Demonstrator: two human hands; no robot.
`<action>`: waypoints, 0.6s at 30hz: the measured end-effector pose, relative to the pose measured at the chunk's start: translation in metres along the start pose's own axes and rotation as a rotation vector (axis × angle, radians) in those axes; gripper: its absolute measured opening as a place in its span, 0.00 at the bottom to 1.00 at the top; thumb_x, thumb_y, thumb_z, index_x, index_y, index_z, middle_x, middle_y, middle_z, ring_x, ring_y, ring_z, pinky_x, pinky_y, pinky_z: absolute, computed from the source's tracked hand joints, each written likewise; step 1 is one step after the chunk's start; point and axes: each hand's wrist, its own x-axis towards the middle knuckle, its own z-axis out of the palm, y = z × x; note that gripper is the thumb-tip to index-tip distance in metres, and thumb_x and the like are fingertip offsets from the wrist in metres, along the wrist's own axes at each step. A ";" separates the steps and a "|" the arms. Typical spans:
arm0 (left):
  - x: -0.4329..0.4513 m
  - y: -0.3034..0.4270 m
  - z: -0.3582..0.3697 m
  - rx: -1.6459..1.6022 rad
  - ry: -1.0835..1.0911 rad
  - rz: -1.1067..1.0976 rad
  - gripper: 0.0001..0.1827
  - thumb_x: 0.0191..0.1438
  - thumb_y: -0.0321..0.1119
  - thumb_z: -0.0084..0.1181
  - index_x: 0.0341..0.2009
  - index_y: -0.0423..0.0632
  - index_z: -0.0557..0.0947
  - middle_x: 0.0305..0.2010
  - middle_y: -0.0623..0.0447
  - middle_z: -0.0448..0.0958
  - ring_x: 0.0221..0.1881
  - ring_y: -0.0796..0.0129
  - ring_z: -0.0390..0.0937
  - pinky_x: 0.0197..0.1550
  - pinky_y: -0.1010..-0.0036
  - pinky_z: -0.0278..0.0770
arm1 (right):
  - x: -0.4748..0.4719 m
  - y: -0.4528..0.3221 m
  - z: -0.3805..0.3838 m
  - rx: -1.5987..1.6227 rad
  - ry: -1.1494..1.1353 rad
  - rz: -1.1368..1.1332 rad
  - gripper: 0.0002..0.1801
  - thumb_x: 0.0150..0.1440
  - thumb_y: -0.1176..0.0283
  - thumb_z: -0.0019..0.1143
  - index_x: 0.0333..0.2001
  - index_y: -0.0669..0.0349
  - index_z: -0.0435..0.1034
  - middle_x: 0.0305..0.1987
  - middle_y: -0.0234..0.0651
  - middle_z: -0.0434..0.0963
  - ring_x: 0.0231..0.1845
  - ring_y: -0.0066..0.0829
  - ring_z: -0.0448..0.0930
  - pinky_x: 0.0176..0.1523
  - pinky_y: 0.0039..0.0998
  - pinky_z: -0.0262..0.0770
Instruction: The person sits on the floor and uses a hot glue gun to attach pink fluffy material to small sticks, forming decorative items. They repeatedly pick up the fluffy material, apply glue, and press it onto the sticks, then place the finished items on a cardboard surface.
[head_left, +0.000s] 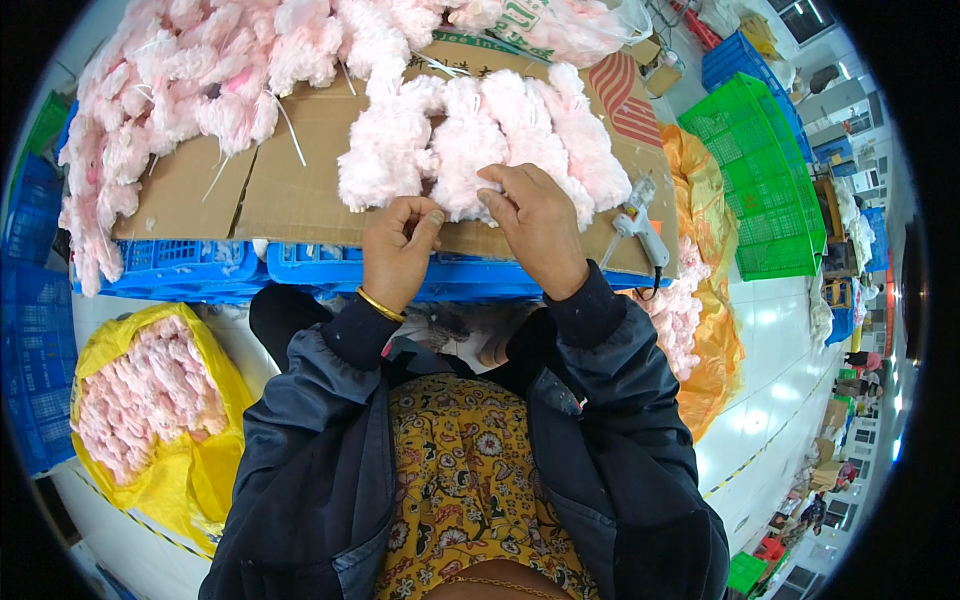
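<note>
Several pale pink plush animal pieces lie side by side on a flattened cardboard sheet. My left hand is at their lower edge, fingers curled and thumb near the index finger. Whether something small is pinched there cannot be seen. Over the lower part of the plush second from the left, my right hand is bent with thumb and index fingertip close together. Any thing between those fingertips is too small to make out. To the right of that hand, a grey-white hot glue gun rests on the cardboard.
A heap of pink plush with white ties covers the left and back. Blue plastic crates support the cardboard. Plush-filled yellow and orange sacks stand either side. A green crate is at right. People appear far off.
</note>
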 end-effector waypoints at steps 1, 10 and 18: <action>0.000 0.000 0.000 0.004 0.000 0.000 0.04 0.61 0.28 0.55 0.41 0.42 0.79 0.32 0.57 0.76 0.28 0.79 0.72 0.29 0.83 0.70 | 0.000 0.001 0.001 -0.022 0.003 -0.013 0.11 0.53 0.72 0.61 0.42 0.59 0.76 0.34 0.39 0.76 0.37 0.42 0.77 0.39 0.37 0.75; -0.003 -0.008 0.004 0.255 0.081 0.217 0.11 0.55 0.24 0.60 0.44 0.40 0.78 0.37 0.50 0.76 0.32 0.69 0.75 0.35 0.74 0.74 | -0.001 0.006 0.004 -0.047 0.002 -0.086 0.11 0.54 0.72 0.60 0.42 0.60 0.77 0.33 0.39 0.74 0.36 0.42 0.76 0.38 0.39 0.75; 0.002 0.012 0.013 0.657 0.089 0.289 0.28 0.46 0.27 0.64 0.54 0.44 0.74 0.43 0.40 0.77 0.38 0.50 0.77 0.39 0.61 0.76 | -0.002 0.015 0.008 -0.174 -0.048 -0.209 0.13 0.52 0.76 0.55 0.43 0.60 0.76 0.33 0.40 0.73 0.36 0.42 0.76 0.39 0.38 0.74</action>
